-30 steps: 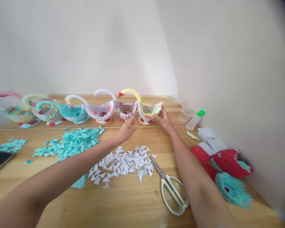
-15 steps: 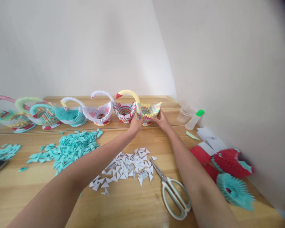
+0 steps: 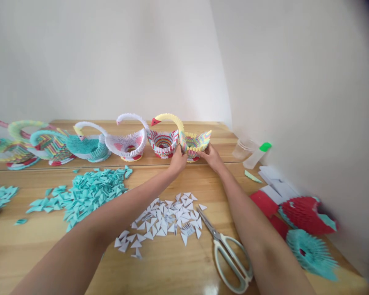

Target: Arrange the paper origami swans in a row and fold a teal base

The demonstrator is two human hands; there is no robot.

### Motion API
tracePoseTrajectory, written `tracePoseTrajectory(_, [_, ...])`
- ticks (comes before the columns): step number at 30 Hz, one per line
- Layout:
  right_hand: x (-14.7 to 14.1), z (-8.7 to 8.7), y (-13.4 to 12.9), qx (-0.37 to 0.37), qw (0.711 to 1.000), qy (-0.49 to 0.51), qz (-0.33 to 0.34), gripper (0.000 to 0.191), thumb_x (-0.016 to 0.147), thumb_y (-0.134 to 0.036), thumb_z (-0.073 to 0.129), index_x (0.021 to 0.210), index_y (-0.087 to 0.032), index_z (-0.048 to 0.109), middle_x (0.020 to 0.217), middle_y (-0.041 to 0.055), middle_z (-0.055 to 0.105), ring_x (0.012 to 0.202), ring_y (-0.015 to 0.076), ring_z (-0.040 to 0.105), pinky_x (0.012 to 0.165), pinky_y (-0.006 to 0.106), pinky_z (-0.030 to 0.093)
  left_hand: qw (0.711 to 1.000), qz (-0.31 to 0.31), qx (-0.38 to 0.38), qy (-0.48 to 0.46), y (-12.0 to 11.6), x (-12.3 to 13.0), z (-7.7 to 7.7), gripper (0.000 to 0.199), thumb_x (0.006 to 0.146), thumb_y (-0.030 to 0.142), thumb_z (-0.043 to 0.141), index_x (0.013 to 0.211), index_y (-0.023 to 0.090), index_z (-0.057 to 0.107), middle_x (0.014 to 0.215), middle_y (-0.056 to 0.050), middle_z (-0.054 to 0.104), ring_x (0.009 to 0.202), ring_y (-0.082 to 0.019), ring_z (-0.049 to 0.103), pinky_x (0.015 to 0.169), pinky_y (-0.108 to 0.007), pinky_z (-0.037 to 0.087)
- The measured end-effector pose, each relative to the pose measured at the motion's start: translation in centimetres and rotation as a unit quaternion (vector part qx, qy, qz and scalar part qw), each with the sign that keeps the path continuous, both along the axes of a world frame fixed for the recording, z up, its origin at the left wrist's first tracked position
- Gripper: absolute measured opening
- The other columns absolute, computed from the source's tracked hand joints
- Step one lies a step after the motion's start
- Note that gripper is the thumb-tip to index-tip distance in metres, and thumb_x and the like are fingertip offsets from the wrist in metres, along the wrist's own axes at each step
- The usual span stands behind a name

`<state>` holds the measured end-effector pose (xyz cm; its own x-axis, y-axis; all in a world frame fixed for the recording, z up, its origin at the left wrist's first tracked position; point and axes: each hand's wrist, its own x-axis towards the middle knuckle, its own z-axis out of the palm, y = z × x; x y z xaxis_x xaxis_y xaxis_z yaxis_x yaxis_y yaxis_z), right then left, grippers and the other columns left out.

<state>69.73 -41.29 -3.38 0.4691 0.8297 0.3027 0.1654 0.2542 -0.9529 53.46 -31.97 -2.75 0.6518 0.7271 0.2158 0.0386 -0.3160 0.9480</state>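
A yellow paper swan [image 3: 197,141], striped with pastel colours and with a red-beaked neck, stands at the right end of a row of folded-paper swans. My left hand [image 3: 178,159] closes on its left side, near the base of the neck. On the right side, my right hand [image 3: 211,157] grips the body below the pointed tail. A red, white and blue striped paper basket [image 3: 162,143] is just left of my left hand. Farther left stand a white swan with pink patches [image 3: 126,143] and a teal swan [image 3: 89,147].
Teal folded pieces [image 3: 95,190] lie heaped at the left, white triangles [image 3: 172,217] in the middle. Scissors [image 3: 230,254] rest under my right forearm's side. A green-capped bottle [image 3: 256,156], plastic cup [image 3: 242,148], red paper shape [image 3: 307,215] and teal paper shape [image 3: 310,252] line the right wall.
The view has shifted slightly, so the tabletop things at right sit farther right and the left ones farther left. Both hands stay at the yellow swan.
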Motion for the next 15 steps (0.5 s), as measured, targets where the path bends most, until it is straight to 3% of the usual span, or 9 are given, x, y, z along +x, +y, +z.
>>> tracePoseTrajectory(9, [0.00, 0.06, -0.02, 0.007, 1.000, 0.008, -0.006, 0.070, 0.066, -0.046, 0.092, 0.124, -0.022, 0.062, 0.138, 0.0111, 0.070, 0.131, 0.0306, 0.064, 0.117, 0.047, 0.049, 0.998, -0.007, -0.041, -0.040, 0.30, 0.10, -0.13, 0.075, 0.082, 0.007, 0.058, 0.155, 0.016, 0.045, 0.150, -0.014, 0.059, 0.144, -0.031, 0.051, 0.126, -0.049, 0.035])
tracePoseTrajectory(15, [-0.33, 0.52, -0.25, 0.011, 1.000, 0.021, -0.003, 0.080, 0.060, -0.048, 0.095, 0.128, -0.022, 0.061, 0.142, 0.0111, 0.068, 0.132, 0.0296, 0.063, 0.117, 0.045, 0.050, 0.998, -0.013, -0.050, -0.046, 0.29, -0.03, -0.28, 0.081, 0.079, 0.005, 0.058, 0.157, 0.016, 0.042, 0.154, -0.014, 0.055, 0.147, -0.030, 0.048, 0.127, -0.050, 0.034])
